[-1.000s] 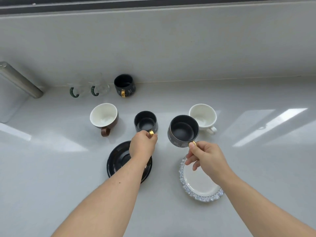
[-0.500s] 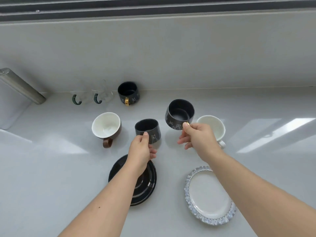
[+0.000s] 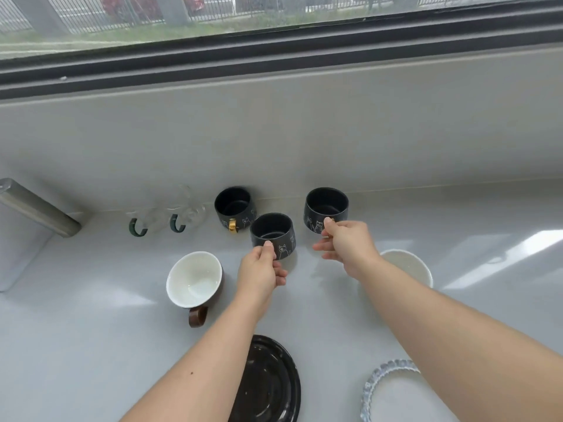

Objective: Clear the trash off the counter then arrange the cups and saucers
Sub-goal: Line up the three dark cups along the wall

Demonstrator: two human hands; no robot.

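Observation:
My left hand [image 3: 263, 271] grips a black cup [image 3: 272, 233] with white cat drawings by its handle, held over the counter. My right hand [image 3: 345, 243] grips a second black cup [image 3: 326, 207] the same way, farther back near the wall. A third black cup [image 3: 233, 207] with a gold handle stands against the wall. A white-lined brown cup [image 3: 193, 280] sits at the left. A white cup [image 3: 406, 264] is partly hidden behind my right forearm. A black saucer [image 3: 269, 388] and a white saucer [image 3: 387, 394] with a glass frilled rim lie near me.
Two clear glass cups with green handles [image 3: 138, 228] [image 3: 178, 223] stand by the wall at the left. A metal faucet arm [image 3: 36, 208] reaches in from the far left. The grey counter [image 3: 472, 269] ends at a low wall under a window.
Both hands have carried their black cups away from me toward the back wall, the right one farther. The view has tilted up, showing the window.

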